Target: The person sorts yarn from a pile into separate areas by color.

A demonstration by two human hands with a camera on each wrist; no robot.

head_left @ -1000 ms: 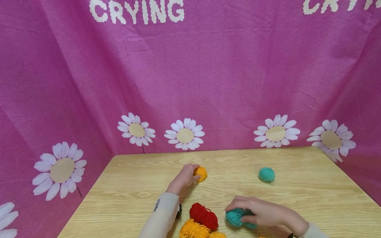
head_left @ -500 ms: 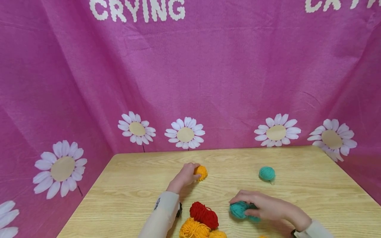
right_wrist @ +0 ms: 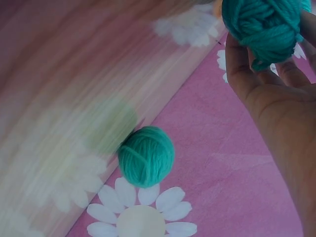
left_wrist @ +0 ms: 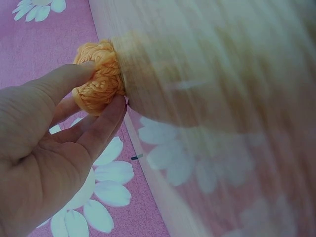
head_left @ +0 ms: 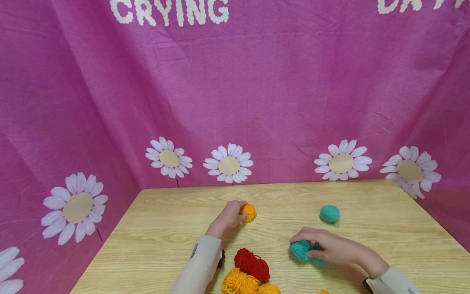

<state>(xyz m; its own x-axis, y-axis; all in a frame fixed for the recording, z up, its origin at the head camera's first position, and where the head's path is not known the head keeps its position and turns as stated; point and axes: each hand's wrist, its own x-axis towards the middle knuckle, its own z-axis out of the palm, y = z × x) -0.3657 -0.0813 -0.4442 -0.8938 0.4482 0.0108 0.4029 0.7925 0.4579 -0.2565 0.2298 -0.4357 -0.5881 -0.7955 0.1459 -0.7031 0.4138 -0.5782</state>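
My left hand (head_left: 229, 215) grips a small orange-yellow ball of yarn (left_wrist: 101, 79) on the far middle of the table, thumb on one side and fingers on the other. On the right, my right hand (head_left: 332, 245) holds a teal yarn bundle (head_left: 302, 250) from above, its thumb across the near side. The right wrist view shows the fingers (right_wrist: 242, 64) curled about that bundle (right_wrist: 264, 29). Beyond this hand a round teal yarn ball (head_left: 329, 214) lies on the table, seen also in the right wrist view as the lower teal ball (right_wrist: 146, 157).
A red yarn skein (head_left: 251, 264) lies between the forearms at the near side. Against it rests a yellow skein (head_left: 239, 281), with another yellow piece (head_left: 269, 289) cut by the frame edge. Pink cloth (head_left: 279, 102) with printed daisies surrounds the wooden table (head_left: 165, 220).
My right hand has moved away from me and a little to the right, taking the teal yarn bundle with it. The left hand stays in place on the orange-yellow ball.
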